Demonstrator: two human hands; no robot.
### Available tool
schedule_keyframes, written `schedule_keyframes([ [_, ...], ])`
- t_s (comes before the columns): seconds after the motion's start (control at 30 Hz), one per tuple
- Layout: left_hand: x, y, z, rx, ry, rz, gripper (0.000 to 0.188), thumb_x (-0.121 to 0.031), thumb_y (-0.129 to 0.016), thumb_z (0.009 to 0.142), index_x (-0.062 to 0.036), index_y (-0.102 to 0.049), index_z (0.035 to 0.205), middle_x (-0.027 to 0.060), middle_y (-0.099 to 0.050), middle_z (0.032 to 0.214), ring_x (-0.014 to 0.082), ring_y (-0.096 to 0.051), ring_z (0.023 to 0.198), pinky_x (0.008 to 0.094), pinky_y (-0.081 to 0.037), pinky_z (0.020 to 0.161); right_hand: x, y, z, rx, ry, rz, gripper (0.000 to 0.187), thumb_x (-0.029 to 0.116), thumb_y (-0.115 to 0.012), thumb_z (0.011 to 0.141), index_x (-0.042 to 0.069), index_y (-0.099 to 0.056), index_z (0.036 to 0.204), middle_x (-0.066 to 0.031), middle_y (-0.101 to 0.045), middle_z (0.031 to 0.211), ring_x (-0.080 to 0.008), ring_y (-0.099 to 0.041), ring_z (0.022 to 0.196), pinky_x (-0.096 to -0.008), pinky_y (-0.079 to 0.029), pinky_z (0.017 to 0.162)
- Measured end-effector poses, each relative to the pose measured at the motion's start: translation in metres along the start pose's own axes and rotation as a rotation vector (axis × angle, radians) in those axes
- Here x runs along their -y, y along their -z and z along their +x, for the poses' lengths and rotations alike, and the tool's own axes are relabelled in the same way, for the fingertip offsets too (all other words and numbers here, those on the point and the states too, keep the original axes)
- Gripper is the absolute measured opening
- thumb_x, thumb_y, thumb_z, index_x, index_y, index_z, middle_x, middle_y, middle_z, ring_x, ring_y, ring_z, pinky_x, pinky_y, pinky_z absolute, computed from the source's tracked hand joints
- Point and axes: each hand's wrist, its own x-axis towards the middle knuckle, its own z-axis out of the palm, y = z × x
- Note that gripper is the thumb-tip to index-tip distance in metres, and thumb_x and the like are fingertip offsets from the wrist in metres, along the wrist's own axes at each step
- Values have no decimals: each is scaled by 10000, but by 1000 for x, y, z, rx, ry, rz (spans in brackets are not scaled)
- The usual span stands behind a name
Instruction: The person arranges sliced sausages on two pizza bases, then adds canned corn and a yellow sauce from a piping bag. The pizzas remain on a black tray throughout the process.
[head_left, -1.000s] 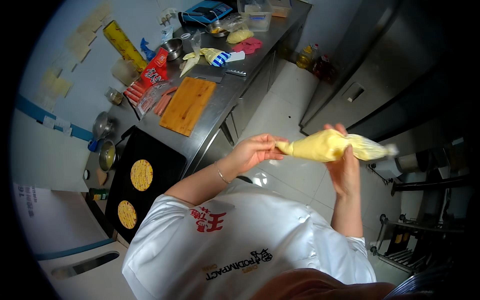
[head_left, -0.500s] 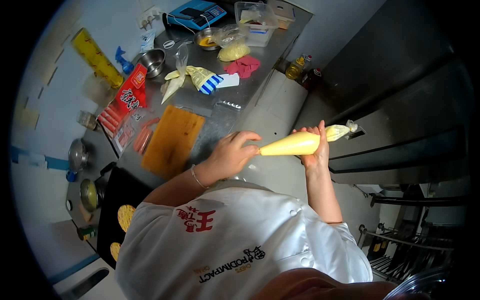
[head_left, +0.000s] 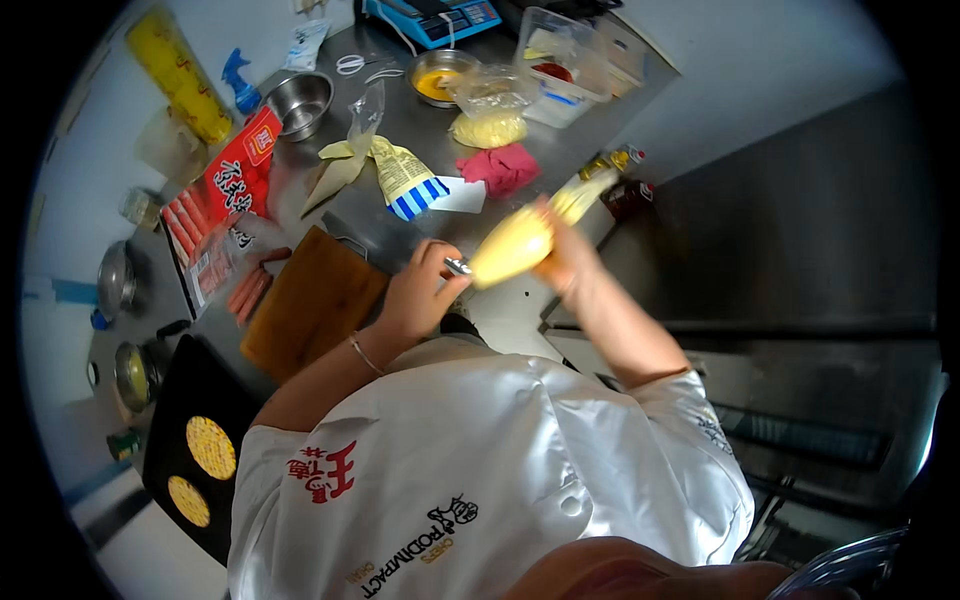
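Observation:
A piping bag (head_left: 515,245) full of pale yellow filling is held over the near edge of the steel table. My right hand (head_left: 566,258), blurred by motion, is closed round its upper part, and the gathered top sticks out beyond the fingers. The narrow end points to my left hand (head_left: 420,290). That hand's thumb and fingers close on a small silver metal piece (head_left: 457,266) at the bag's tip; its kind cannot be made out. Left of this hand lies a wooden cutting board (head_left: 318,300). Sausages (head_left: 248,295) lie next to it.
A black tray (head_left: 190,380) with two round, yellow-speckled pieces (head_left: 211,447) is at the left. Farther back are other piping bags (head_left: 402,172), a pink cloth (head_left: 500,170), steel bowls (head_left: 300,103), a plastic box (head_left: 565,65) and a blue scale (head_left: 440,20). A dark cabinet (head_left: 760,210) stands right.
My view has turned and shifted toward the table. The bag has swung from nearly level to slanting, its gathered top now farther away. A silver piece now shows at my left fingertips.

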Motion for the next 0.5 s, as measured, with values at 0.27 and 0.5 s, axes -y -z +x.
schedule_keyframes([
  [0.27, 41, -1, 66, -202, 216, 22, 357, -95, -720, 929, -49, -586, 1256, 124, -568, 1243, 234, -690, 1005, 342, -547, 887, 249, -14, 193, -16, 700, -695, 702, 523, -631, 1006, -24, -468, 1413, -195, -570, 1369, -308, -617, 1198, -512, -524, 1015],
  [0.5, 52, -31, 104, -119, 380, 7, 321, -157, -695, 965, -35, -609, 1249, 113, -575, 1222, 232, -678, 999, 342, -530, 904, 55, 83, 275, 323, 1226, -1742, 325, 287, -783, 877, 102, -702, 1132, -169, -661, 1122, -398, -627, 1063, -483, -514, 915],
])
